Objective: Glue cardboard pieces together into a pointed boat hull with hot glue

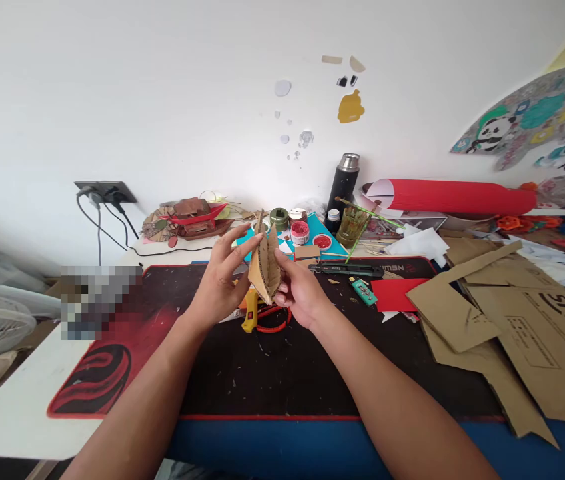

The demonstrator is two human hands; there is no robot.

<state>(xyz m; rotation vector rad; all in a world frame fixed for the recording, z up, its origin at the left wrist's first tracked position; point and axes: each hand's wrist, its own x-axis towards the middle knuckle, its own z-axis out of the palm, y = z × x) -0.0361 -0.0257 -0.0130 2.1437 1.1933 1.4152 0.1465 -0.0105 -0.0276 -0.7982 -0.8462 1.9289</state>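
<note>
Cardboard boat (265,263) is up over the black mat (292,380), left hand (216,277) gripping it from 9 o'clock, right hand (305,285) from 3. Mat says "NEW…" at 3, cardboard sheet (517,373) reads "SF" just past that, and there's elbow room toward the red edge (272,418) at 6.

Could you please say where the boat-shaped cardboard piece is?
The cardboard piece is near the head view's centre, between left hand and right hand, above the mat.
</note>
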